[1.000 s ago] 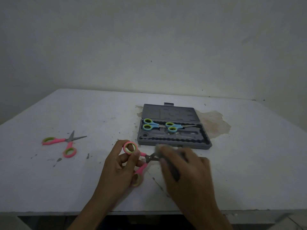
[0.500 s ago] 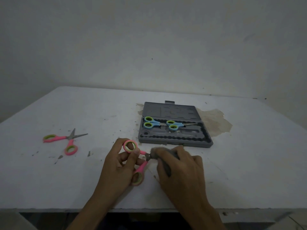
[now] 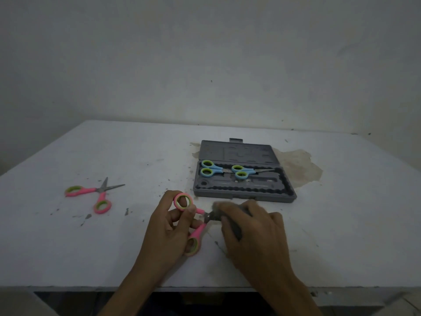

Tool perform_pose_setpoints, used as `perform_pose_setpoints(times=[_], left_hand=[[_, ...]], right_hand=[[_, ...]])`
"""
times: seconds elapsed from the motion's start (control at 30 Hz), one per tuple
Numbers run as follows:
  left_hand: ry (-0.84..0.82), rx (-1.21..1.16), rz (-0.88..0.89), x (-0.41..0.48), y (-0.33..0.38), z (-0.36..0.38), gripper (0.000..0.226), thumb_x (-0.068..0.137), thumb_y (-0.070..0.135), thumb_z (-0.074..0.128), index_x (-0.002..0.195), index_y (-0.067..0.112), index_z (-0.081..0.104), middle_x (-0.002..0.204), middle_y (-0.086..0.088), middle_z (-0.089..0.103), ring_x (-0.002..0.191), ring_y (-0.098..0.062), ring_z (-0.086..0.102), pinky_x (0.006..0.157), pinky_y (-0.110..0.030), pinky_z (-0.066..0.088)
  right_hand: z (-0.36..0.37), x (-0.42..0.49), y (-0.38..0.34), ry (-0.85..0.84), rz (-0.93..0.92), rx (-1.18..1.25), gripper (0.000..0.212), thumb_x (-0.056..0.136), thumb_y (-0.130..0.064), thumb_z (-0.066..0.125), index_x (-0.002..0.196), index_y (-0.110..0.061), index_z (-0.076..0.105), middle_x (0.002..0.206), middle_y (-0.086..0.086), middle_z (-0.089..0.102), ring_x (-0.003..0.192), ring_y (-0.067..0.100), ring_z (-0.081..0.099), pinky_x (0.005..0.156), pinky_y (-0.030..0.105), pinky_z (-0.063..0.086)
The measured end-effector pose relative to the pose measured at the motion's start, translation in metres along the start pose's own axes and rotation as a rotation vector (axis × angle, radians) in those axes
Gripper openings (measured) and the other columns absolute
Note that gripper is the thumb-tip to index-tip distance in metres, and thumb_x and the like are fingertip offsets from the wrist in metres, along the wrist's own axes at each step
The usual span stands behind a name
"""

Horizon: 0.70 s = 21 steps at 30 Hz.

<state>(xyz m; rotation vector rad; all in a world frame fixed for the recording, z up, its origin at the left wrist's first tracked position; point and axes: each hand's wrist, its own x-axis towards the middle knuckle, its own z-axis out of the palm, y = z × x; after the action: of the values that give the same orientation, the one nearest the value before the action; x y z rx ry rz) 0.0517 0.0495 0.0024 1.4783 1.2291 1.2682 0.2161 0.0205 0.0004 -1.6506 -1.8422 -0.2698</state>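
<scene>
Four pairs of scissors are in view, two pink and two blue, all with green-lined finger rings. The left hand [image 3: 169, 226] grips the near pink pair [image 3: 197, 233] by its spread handles, low over the counter [image 3: 341, 224] near its front edge. The right hand [image 3: 255, 233] is curled round a blurred grey thing [image 3: 235, 230] at the blades. The far pink pair [image 3: 100, 192] lies open, well apart to the left. The left blue pair [image 3: 211, 168] and the right blue pair [image 3: 243, 172] lie side by side in the single open grey case [image 3: 241, 151]. The moulding on its lid is too small to read.
</scene>
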Motion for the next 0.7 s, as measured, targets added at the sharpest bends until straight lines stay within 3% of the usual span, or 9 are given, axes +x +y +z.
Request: perform_pose_setpoints(times=[0.07, 0.23, 0.33, 0.47, 0.57, 0.7], left_hand=[[-0.004, -0.019, 0.015, 0.0, 0.001, 0.001, 0.017, 0.092, 0.024, 0.057, 0.104, 0.013, 0.055, 0.079, -0.001, 0.078, 0.07, -0.014, 0.075, 0.054, -0.024, 0.057], [-0.009, -0.016, 0.024, -0.002, 0.003, 0.001, 0.01, 0.091, 0.026, 0.057, 0.098, 0.02, 0.055, 0.075, -0.002, 0.077, 0.067, -0.013, 0.074, 0.05, -0.02, 0.054], [-0.027, -0.047, 0.027, -0.003, 0.005, 0.001, 0.008, 0.093, 0.021, 0.056, 0.097, 0.013, 0.054, 0.076, -0.005, 0.076, 0.054, -0.009, 0.068, 0.042, -0.015, 0.046], [-0.062, -0.056, 0.015, -0.002, 0.006, 0.0, 0.016, 0.09, 0.028, 0.053, 0.095, 0.012, 0.052, 0.081, -0.006, 0.076, 0.063, -0.015, 0.072, 0.048, -0.02, 0.051], [-0.143, -0.101, -0.07, -0.002, 0.01, -0.005, 0.012, 0.096, 0.025, 0.051, 0.094, 0.013, 0.05, 0.085, -0.012, 0.075, 0.056, -0.015, 0.067, 0.048, -0.023, 0.049], [-0.249, -0.163, -0.16, -0.001, 0.023, -0.016, 0.015, 0.096, 0.028, 0.052, 0.098, 0.013, 0.049, 0.088, -0.013, 0.075, 0.059, -0.03, 0.062, 0.05, -0.03, 0.047]], right_hand=[[-0.005, 0.006, 0.007, 0.058, 0.097, 0.042, 0.03, 0.082, -0.036, 0.057, 0.112, -0.039, 0.059, 0.08, -0.006, 0.058, 0.07, 0.014, 0.055, 0.066, 0.032, 0.034], [-0.005, -0.006, -0.009, -0.083, -0.099, -0.015, 0.033, 0.083, -0.037, 0.059, 0.115, -0.045, 0.051, 0.081, -0.009, 0.056, 0.071, 0.009, 0.052, 0.065, 0.029, 0.034], [-0.006, 0.007, 0.008, -0.006, 0.114, -0.021, 0.031, 0.083, -0.041, 0.051, 0.114, -0.043, 0.056, 0.082, -0.008, 0.058, 0.074, 0.015, 0.057, 0.068, 0.032, 0.035], [-0.017, 0.006, 0.01, 0.122, 0.073, 0.029, 0.032, 0.085, -0.039, 0.055, 0.117, -0.037, 0.059, 0.083, -0.005, 0.06, 0.073, 0.017, 0.055, 0.066, 0.032, 0.033], [-0.014, -0.002, 0.003, 0.144, -0.008, 0.062, 0.035, 0.089, -0.042, 0.049, 0.122, -0.033, 0.055, 0.089, -0.004, 0.064, 0.076, 0.017, 0.059, 0.066, 0.03, 0.034], [-0.009, -0.002, 0.01, 0.156, 0.031, 0.059, 0.037, 0.087, -0.046, 0.043, 0.12, -0.028, 0.046, 0.088, -0.003, 0.07, 0.07, 0.019, 0.066, 0.066, 0.031, 0.036]])
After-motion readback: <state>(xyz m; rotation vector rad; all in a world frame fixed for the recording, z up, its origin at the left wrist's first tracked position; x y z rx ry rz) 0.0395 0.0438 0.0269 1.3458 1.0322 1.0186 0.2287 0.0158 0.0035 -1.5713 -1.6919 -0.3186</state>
